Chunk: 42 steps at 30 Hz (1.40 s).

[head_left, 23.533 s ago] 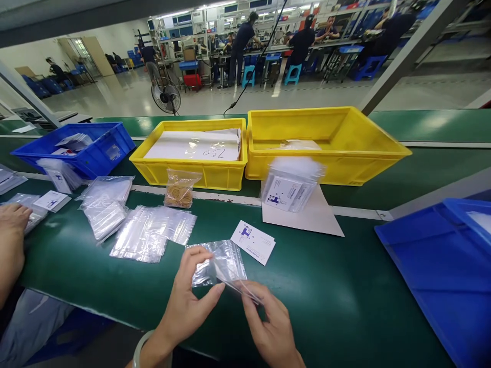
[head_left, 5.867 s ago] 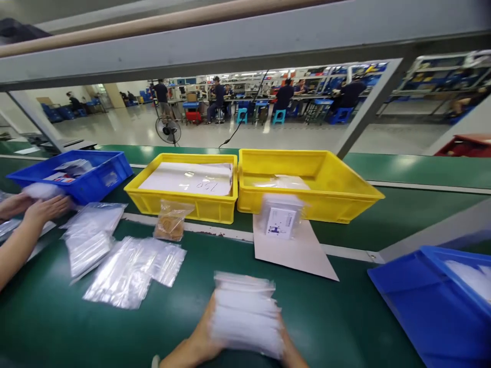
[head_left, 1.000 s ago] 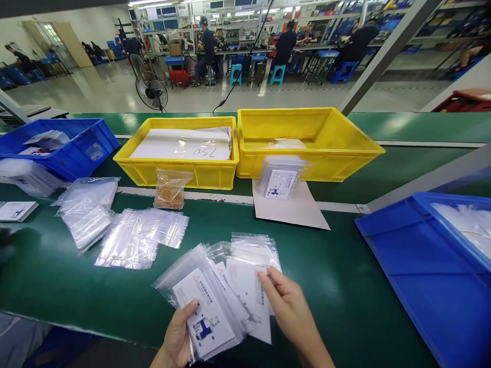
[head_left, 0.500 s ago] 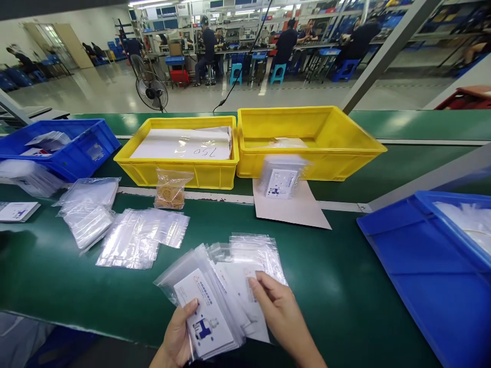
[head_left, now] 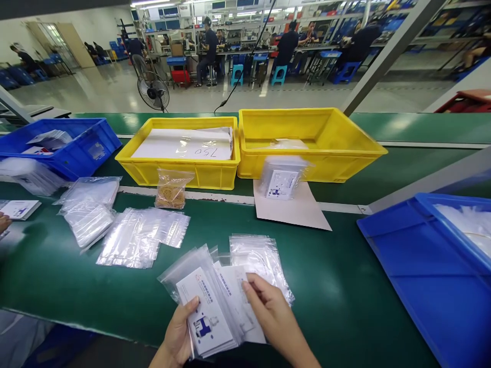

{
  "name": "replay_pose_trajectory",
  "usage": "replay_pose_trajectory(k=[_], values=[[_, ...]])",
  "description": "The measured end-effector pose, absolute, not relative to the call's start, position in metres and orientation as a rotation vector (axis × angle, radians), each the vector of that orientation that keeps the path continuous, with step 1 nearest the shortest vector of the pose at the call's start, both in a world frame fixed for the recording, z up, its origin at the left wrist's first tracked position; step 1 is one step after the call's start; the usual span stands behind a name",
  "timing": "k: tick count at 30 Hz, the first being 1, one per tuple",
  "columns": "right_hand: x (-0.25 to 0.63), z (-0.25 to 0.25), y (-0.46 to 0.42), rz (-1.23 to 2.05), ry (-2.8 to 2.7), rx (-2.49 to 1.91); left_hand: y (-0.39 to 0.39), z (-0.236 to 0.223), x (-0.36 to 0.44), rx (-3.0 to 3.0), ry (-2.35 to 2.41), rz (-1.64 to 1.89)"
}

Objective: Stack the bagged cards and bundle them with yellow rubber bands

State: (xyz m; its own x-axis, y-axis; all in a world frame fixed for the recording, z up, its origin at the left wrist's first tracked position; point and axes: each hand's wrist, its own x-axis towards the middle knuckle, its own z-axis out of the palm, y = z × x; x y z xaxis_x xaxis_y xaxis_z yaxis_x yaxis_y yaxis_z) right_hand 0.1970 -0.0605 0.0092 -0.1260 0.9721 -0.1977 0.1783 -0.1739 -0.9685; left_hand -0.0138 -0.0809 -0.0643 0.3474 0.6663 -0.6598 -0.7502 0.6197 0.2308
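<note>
My left hand (head_left: 180, 327) is closed around a fanned stack of bagged leaflets (head_left: 209, 312); the front one is white with dark print and a blue-and-white device picture. At the right of the stack, my right hand (head_left: 272, 312) pinches the edge of a rear white leaflet (head_left: 236, 278) between thumb and fingers. Whether that one is wholly inside a bag, I cannot tell. Just behind the hands lies a pile of clear zip bags (head_left: 261, 255) on the green table (head_left: 337, 286).
More clear bags (head_left: 132, 237) lie left of centre. A bag of rubber bands (head_left: 171, 190) stands before a yellow bin (head_left: 176, 174). Bagged leaflets (head_left: 283, 179) lean on a second yellow bin (head_left: 326, 166). Blue bins (head_left: 418, 266) flank the table. Another person's hand (head_left: 3, 223) shows at far left.
My right hand has moved slightly left with the leaflet, closer to the stack. The clear bags behind show more fully. Another person's hand has appeared at the far left edge.
</note>
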Motion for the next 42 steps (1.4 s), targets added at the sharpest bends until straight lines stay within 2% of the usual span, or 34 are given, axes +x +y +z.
replay_pose_trajectory(k=[4,8,10,13,15,20,24,25,28,30,35,39,40,42], values=[[0.227,0.007,-0.053,1.274,-1.164,-1.564,-0.081,-0.065,-0.018,-0.112,0.826,0.950],[0.230,0.006,-0.049,0.928,-1.090,-1.771,-0.080,-0.067,-0.018,-0.105,0.861,0.987],[0.215,0.007,-0.052,1.004,-1.166,-1.740,-0.080,-0.067,-0.016,-0.103,0.867,0.969],[0.194,0.009,-0.058,1.393,-1.311,-1.475,-0.080,-0.063,-0.013,-0.103,0.839,0.915],[0.192,0.010,-0.059,1.455,-1.283,-1.366,-0.080,-0.059,-0.012,-0.122,0.850,0.912],[0.223,0.006,-0.051,1.315,-1.037,-1.495,-0.078,-0.056,-0.015,-0.146,0.887,0.975],[0.223,0.005,-0.047,0.893,-1.048,-1.753,-0.077,-0.058,-0.016,-0.092,0.863,0.980],[0.217,0.006,-0.048,0.898,-1.096,-1.753,-0.078,-0.058,-0.015,-0.081,0.859,0.968],[0.198,0.009,-0.052,1.263,-1.336,-1.541,-0.078,-0.059,-0.014,-0.065,0.850,0.941],[0.195,0.010,-0.054,1.396,-1.418,-1.408,-0.079,-0.059,-0.014,-0.071,0.850,0.936],[0.229,0.002,-0.054,1.302,-1.161,-1.523,-0.077,-0.058,-0.018,-0.106,0.909,0.974],[0.234,-0.001,-0.054,0.941,-1.106,-1.734,-0.075,-0.055,-0.016,-0.086,0.928,0.978],[0.228,0.000,-0.055,0.917,-1.131,-1.742,-0.075,-0.053,-0.014,-0.079,0.921,0.968],[0.210,0.003,-0.057,1.099,-1.222,-1.654,-0.075,-0.048,-0.009,-0.072,0.900,0.951]])
